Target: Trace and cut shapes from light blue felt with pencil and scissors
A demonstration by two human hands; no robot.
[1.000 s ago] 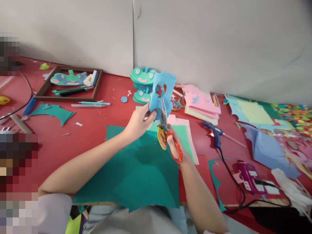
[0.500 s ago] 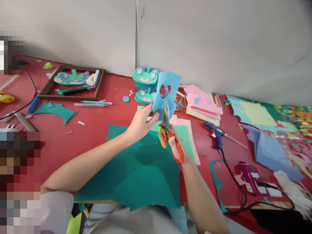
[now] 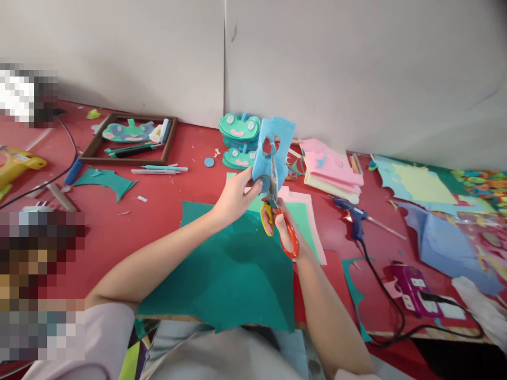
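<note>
A blue felt piece (image 3: 282, 138) with a cut-out hole is pinched at its lower left by my left hand (image 3: 236, 199). My right hand (image 3: 283, 220) grips scissors (image 3: 290, 236) with one red and one yellow handle. The scissor blades point up and lie against the felt, beside my left fingertips. Beneath both hands a large dark green felt sheet (image 3: 233, 269) covers the near table, with a light green sheet (image 3: 304, 216) and a pink sheet under it on the right.
Stacked frog faces (image 3: 240, 128) stand by the wall, left of folded pink felt (image 3: 331, 164). A brown frame (image 3: 125, 160) holds pens. On the right lie a blue glue gun (image 3: 354, 216) and a purple power strip (image 3: 410, 290) with a black cord.
The view has shifted slightly, so the table items appear farther right. The scissor blades look closer together against the felt. Both hands keep their holds.
</note>
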